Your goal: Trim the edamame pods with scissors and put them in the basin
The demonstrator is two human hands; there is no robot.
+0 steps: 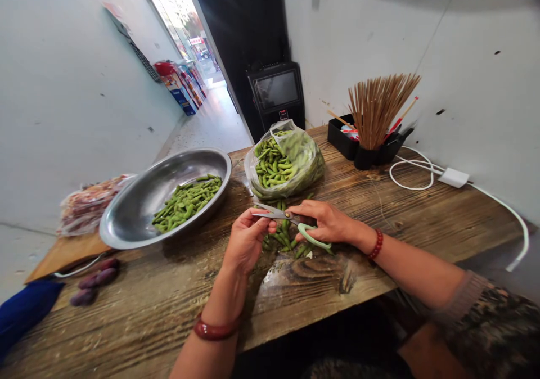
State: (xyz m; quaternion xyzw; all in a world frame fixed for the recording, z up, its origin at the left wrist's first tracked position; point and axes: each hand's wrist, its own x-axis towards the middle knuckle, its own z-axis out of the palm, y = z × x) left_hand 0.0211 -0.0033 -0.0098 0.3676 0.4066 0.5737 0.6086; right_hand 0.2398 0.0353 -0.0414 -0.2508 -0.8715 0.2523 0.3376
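My right hand (323,221) is closed on scissors (274,212) with light green handles, the blades pointing left and parted. At the blade tips, my left hand (247,238) has its fingers pinched together; whatever they hold is hidden behind the fingers and blades. Loose green soybean pods (284,238) lie on the table below and behind both hands. Just beyond them stands an open clear plastic bag (314,168) full of pods. To the left, a wide steel basin (130,199) holds more pods, gathered on its right side.
Skewers (375,109) stand in a black holder (341,137) at the back right, near a white cable (502,199). Several purplish round items (103,278), a blue cloth (29,311) and bagged meat-like pieces (90,204) on a board lie left. The wooden table's (295,317) front edge is close.
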